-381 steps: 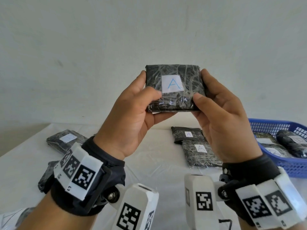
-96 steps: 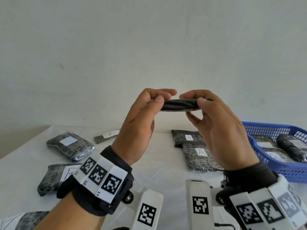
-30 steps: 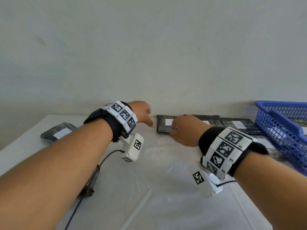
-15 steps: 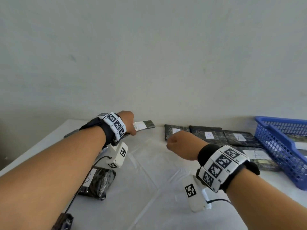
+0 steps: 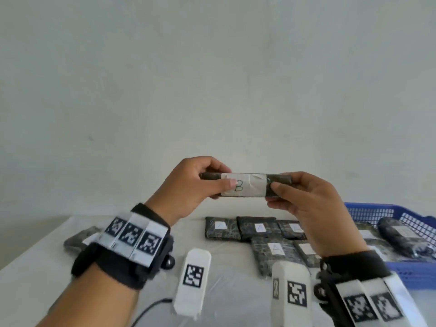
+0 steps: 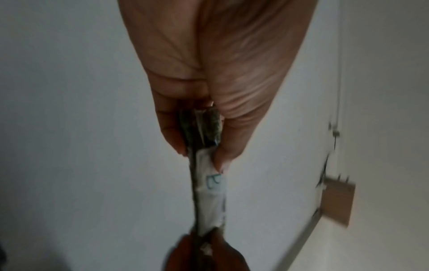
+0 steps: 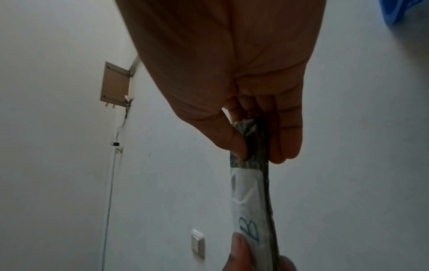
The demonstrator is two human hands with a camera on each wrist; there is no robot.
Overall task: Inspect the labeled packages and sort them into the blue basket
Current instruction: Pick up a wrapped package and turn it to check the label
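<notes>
Both hands hold up a narrow dark package (image 5: 245, 185) with a white label marked B, level in front of the wall. My left hand (image 5: 207, 182) pinches its left end between thumb and fingers, and my right hand (image 5: 280, 190) pinches its right end. The left wrist view shows the package (image 6: 209, 185) edge-on with the left thumb on the label. In the right wrist view, the package (image 7: 250, 194) runs away from the right fingers (image 7: 287, 139). The blue basket (image 5: 401, 213) stands at the right with several dark packages inside.
Several dark packages labelled A (image 5: 259, 228) lie in a cluster on the white table (image 5: 224, 286) below my hands, left of the basket. Another dark package (image 5: 80, 239) lies at the far left behind my left wrist. A cable (image 5: 151, 308) trails along the near table.
Half a second ago my left hand reached the B package at the table's back and my right hand hovered by the A packages. Now both hands hold the B package raised.
</notes>
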